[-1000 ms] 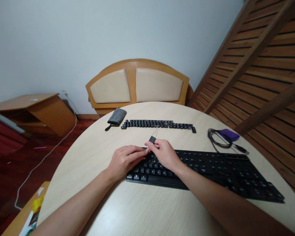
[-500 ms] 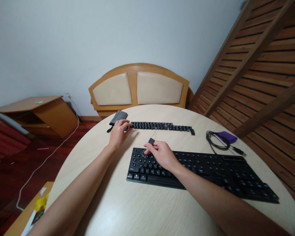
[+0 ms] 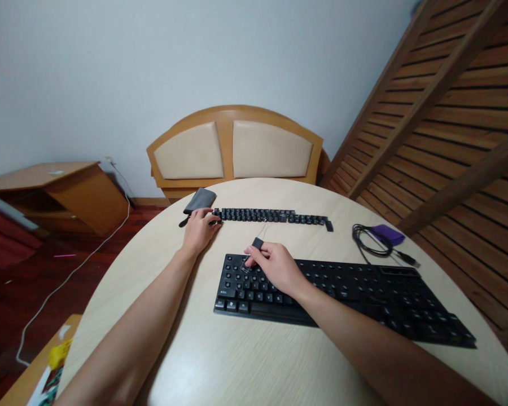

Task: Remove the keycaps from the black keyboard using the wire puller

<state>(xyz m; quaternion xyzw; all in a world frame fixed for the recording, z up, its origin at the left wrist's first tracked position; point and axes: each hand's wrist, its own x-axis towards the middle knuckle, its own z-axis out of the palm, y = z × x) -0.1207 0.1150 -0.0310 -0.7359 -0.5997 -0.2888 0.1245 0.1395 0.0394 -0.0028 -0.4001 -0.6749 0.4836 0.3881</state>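
Note:
My left hand (image 3: 200,230) rests on the table at the left end of rows of loose black keycaps (image 3: 254,215). Its thumb and fingers are closed around a keycap there, which they partly hide. My right hand (image 3: 277,266) grips a keycap puller (image 3: 257,243) with a black handle and thin wire loops at both ends. One pair of wires points down over the upper left of the black keyboard (image 3: 258,313), the other sticks up toward the rows. Many keys on the keyboard are stripped to their stems; several caps remain along its lower left.
A dark grey pouch (image 3: 200,200) lies left of the keycap rows. Coiled black USB cable (image 3: 372,239) and a purple cloth (image 3: 388,234) sit at the right of the round table (image 3: 220,361). A headboard (image 3: 237,146) stands behind; a slatted wooden panel (image 3: 444,113) leans on the right.
My left hand has come down onto the table at the left end of the keycap rows. The right hand stays over the keyboard with the puller. The view has shifted slightly.

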